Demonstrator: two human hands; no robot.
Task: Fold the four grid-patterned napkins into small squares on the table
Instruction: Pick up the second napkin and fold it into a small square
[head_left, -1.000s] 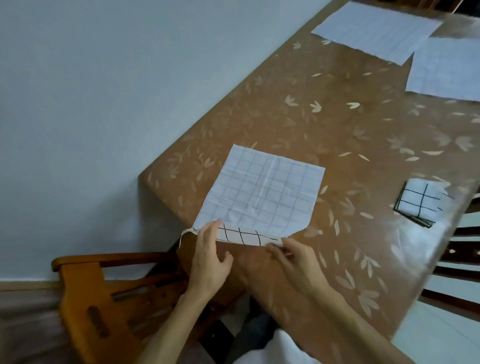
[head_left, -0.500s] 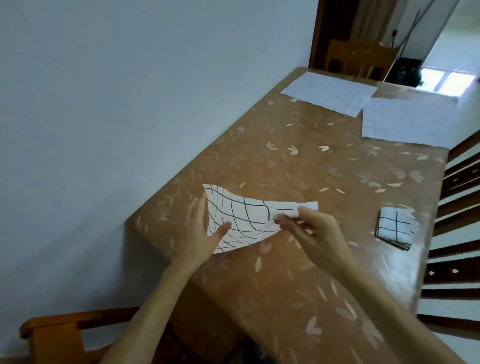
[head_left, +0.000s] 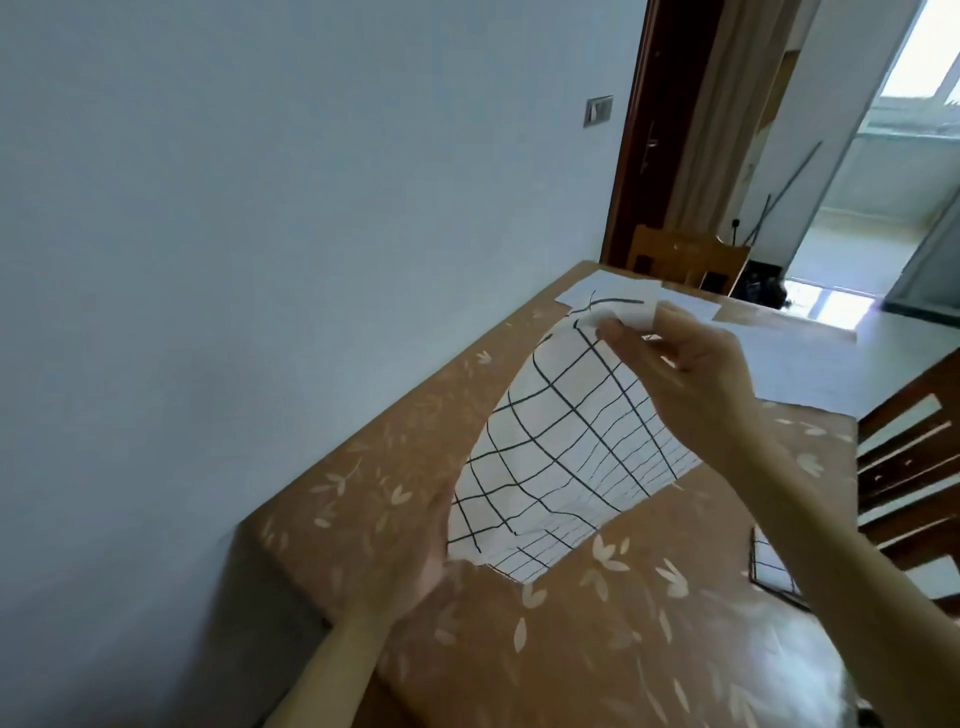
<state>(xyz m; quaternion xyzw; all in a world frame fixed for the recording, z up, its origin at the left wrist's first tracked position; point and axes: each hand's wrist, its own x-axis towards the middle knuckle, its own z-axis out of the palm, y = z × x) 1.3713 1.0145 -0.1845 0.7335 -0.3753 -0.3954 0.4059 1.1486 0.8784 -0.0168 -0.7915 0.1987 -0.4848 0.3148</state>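
A white napkin with black grid lines (head_left: 561, 447) arches up off the brown leaf-patterned table (head_left: 597, 649). My right hand (head_left: 691, 384) pinches its far edge and holds it raised above the table. My left hand (head_left: 410, 561) grips the napkin's near left edge close to the tabletop. A folded small napkin square (head_left: 774, 571) lies at the right, partly hidden behind my right forearm. Two flat unfolded napkins lie at the far end: one (head_left: 587, 291) at the far corner, another (head_left: 810, 369) on the right.
A grey wall runs along the table's left edge. A wooden chair (head_left: 685, 260) stands at the far end before a doorway. Another dark chair back (head_left: 914, 467) is at the right edge.
My right hand has lifted the napkin's edge higher and carried it away from me. The view has tilted upward, and the napkin now arches well above the table.
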